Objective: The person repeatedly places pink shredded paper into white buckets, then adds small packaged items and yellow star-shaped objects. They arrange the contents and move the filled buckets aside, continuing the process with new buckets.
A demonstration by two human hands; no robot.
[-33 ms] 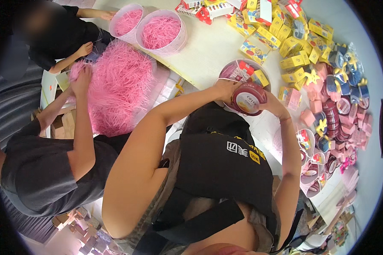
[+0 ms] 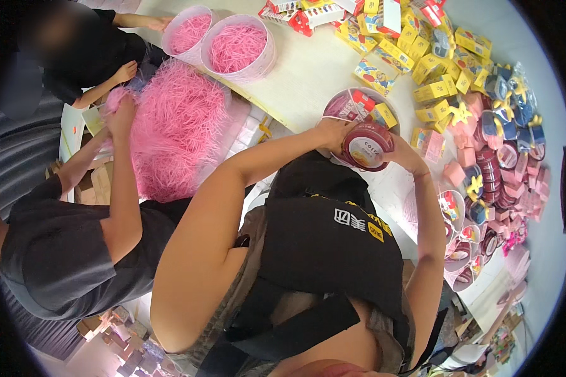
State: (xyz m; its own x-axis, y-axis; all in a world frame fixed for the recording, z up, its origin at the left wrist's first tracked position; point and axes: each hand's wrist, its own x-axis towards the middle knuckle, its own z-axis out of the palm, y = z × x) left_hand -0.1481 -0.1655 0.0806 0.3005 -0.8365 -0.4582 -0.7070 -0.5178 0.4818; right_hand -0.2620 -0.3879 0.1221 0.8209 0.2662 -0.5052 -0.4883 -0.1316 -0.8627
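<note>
Between my hands is a round dark red tub (image 2: 366, 147) with a pale printed label on its lid, tilted so that the lid faces me. My left hand (image 2: 335, 134) grips its left side and my right hand (image 2: 399, 154) curls round its right side. The tub is over the near part of a pale bucket (image 2: 391, 100), hiding some of its rim. Inside that bucket are a wine-red patterned package (image 2: 342, 108), a red-and-white box (image 2: 363, 98) and a yellow box (image 2: 384, 115).
Yellow boxes (image 2: 431, 91), pink blocks (image 2: 466, 157) and red tubs (image 2: 489, 173) heap up along the right. Filled buckets (image 2: 459, 251) stand near my right forearm. Two buckets of pink paper shreds (image 2: 238, 49) are at far left. Co-workers handle a pink shred pile (image 2: 176, 125) at left.
A co-worker's hands at left have shifted slightly with a clump of pink shreds. My hands and the tub look the same.
</note>
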